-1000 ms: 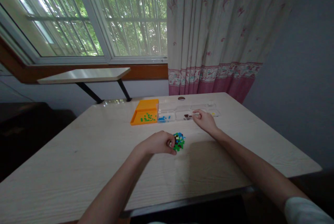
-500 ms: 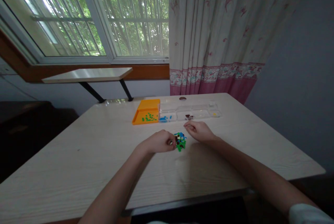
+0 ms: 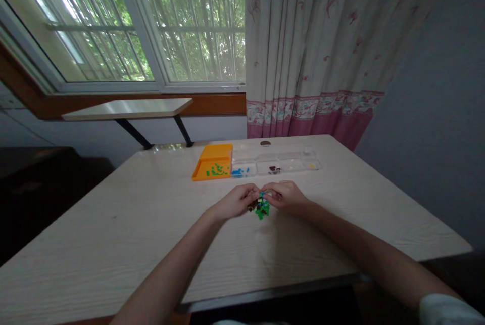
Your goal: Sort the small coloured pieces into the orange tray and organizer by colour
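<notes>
Left hand curled, gripping brick cluster. Right hand half-curled, fingertips at its top; grip unclear.

The brick cluster is probably plastic, the table matt wood-grain, the curtain cloth.

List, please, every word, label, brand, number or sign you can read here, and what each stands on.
There is no readable text.
Multicoloured model of small plastic bricks: any marking would be too small to read.
Orange plastic tray and clear plastic compartment tray: no lettering visible.
Pale fabric curtain with pink patterning: decorative motifs, no legible words.
Dark round disc on the table: too small to tell.
</notes>
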`<state>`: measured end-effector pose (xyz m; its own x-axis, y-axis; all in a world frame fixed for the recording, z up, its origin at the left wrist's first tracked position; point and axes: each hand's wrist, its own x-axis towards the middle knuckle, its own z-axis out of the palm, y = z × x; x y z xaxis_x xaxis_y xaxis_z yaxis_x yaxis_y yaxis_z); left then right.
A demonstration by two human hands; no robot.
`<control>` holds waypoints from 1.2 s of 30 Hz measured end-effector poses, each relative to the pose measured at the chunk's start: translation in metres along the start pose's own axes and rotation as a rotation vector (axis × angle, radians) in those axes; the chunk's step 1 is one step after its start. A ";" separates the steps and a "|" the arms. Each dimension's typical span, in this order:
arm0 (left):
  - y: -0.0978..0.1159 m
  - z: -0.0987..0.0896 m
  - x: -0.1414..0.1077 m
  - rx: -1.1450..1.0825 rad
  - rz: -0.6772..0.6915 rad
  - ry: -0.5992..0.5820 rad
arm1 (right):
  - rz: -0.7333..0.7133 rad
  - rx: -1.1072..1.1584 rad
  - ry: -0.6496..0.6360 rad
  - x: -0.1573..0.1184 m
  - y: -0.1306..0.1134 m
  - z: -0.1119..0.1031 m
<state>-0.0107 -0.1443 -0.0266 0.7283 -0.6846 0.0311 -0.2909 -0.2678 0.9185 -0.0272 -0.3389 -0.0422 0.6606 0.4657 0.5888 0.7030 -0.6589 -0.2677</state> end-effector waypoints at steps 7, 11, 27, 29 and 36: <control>0.004 0.002 -0.001 -0.040 0.024 0.017 | 0.001 -0.005 -0.012 0.001 -0.005 -0.004; 0.004 0.003 0.000 0.000 0.039 0.070 | 0.015 -0.004 0.021 0.002 -0.004 -0.005; 0.003 0.009 0.002 0.258 0.130 0.365 | 0.078 0.044 0.051 0.002 -0.002 -0.004; 0.004 0.010 0.001 0.265 0.145 0.377 | 0.092 0.073 0.035 0.002 -0.003 -0.005; 0.021 -0.009 -0.007 0.335 0.217 0.535 | 0.123 0.125 -0.153 0.006 -0.004 -0.018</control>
<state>-0.0164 -0.1386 -0.0035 0.8140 -0.3393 0.4715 -0.5795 -0.4174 0.7000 -0.0307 -0.3441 -0.0241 0.7686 0.4773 0.4260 0.6359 -0.6422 -0.4280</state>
